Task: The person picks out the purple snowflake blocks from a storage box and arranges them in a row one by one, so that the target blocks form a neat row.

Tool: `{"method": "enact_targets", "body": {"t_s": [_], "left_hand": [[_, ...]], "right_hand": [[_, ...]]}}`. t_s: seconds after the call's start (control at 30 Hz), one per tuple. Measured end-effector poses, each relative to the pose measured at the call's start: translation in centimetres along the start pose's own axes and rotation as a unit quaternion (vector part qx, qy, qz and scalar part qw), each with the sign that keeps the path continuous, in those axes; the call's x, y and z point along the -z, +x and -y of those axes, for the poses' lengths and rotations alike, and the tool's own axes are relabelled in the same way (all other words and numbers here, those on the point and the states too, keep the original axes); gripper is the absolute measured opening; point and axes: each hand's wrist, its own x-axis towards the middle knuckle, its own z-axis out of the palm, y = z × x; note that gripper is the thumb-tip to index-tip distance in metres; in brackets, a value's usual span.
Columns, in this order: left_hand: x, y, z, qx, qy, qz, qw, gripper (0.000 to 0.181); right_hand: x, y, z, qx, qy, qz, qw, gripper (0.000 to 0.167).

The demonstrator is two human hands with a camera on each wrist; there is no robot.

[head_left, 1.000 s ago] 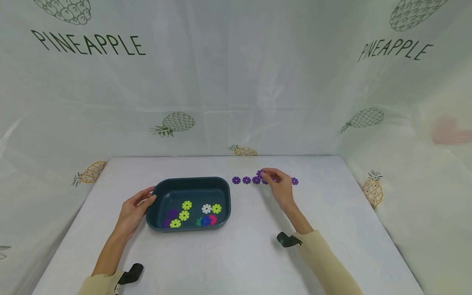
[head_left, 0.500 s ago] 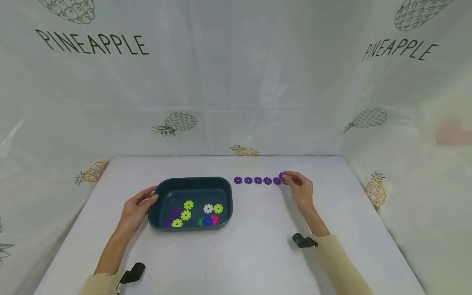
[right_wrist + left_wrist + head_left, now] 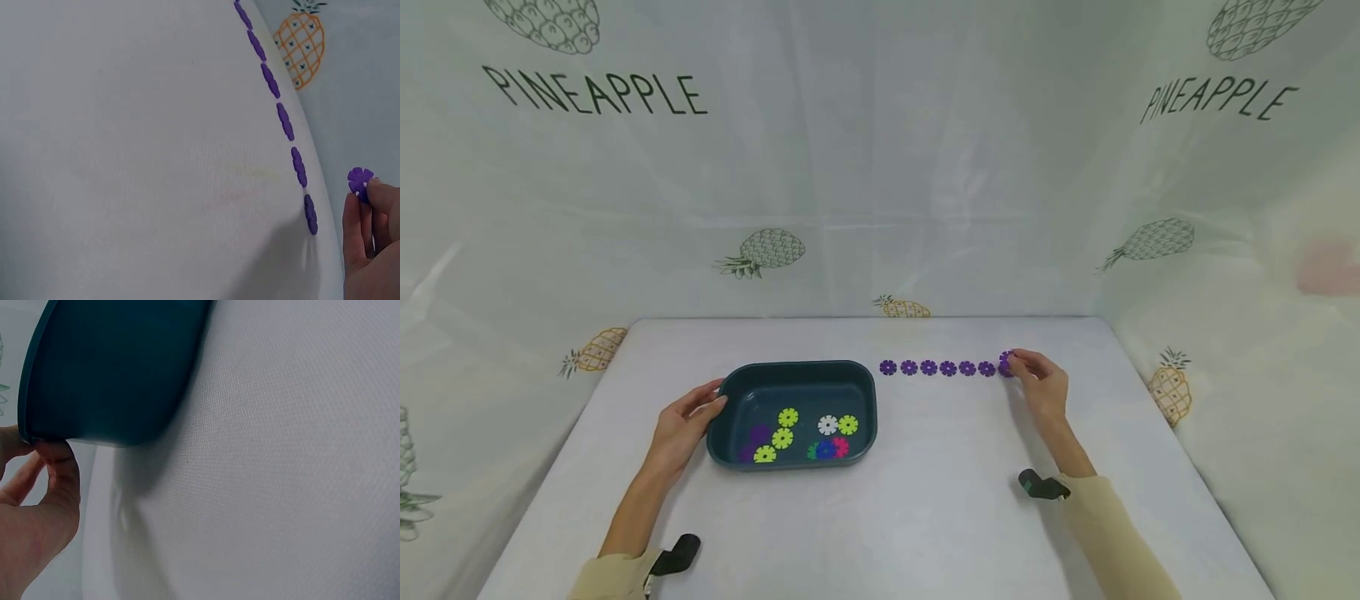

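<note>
"Right hand (image 3: 1042, 385) first: what has it got in the head view?"

"Thumb and fingertips pinch a purple disc (image 3: 1007, 357), notched like a flower, overlapping the end piece of a straight row of purple discs (image 3: 948, 368)."

"And the left hand (image 3: 676, 433)?"

"Gripping the left end of a dark teal tray (image 3: 808, 392), smooth and oblong, rounded at the corners. More notched discs lie inside: yellow discs (image 3: 782, 438), a white disc (image 3: 827, 425), and a blue disc (image 3: 825, 451) touching a red disc (image 3: 841, 447)."

"How about edges and room?"

"White counter (image 3: 940, 500) spreads in front of the tray and row. Its far edge runs close behind the row, with pineapple-printed cloth (image 3: 880, 167) beyond. The right hand sits well in from the right edge."

"Left wrist view?"

"Thumb and fingers clamp the tray's rim; the wall curves down, and the counter shows a fine woven grain."

"Right wrist view?"

"Row pieces appear nearly edge-on, lumpy, with small gaps between. The held disc shows its rounded petals above the fingers, apart from the nearest row piece."
</note>
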Motion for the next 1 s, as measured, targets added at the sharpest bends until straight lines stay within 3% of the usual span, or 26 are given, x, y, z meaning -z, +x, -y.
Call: {"method": "enact_targets", "body": {"t_s": [0.27,0.43,0.67,0.77,1.0], "left_hand": [[0.1,-0.1,0.2,-0.003,0.009,-0.007,0.9999,0.061],[0.1,0.0,0.1,0.008,0.005,-0.003,1.0,0.059],[0.0,-0.1,0.1,-0.001,0.006,0.001,1.0,0.059],[0.0,0.0,0.1,-0.005,0.004,0.001,1.0,0.059],[0.1,0.0,0.4,-0.008,-0.007,0.001,0.9999,0.058]], "right_hand": [[1.8,0.9,-0.6,-0.009,0.005,-0.011,0.9999,0.03],[2.6,1.3,-1.3,-0.015,-0.029,-0.018,0.9993,0.029],[3.1,2.0,-2.1,-0.032,-0.059,-0.003,0.9977,0.034],[3.1,2.1,-2.1,-0.029,-0.095,0.008,0.995,0.032],[2.6,2.4,-1.8,0.02,-0.191,0.023,0.9812,0.026]]}}
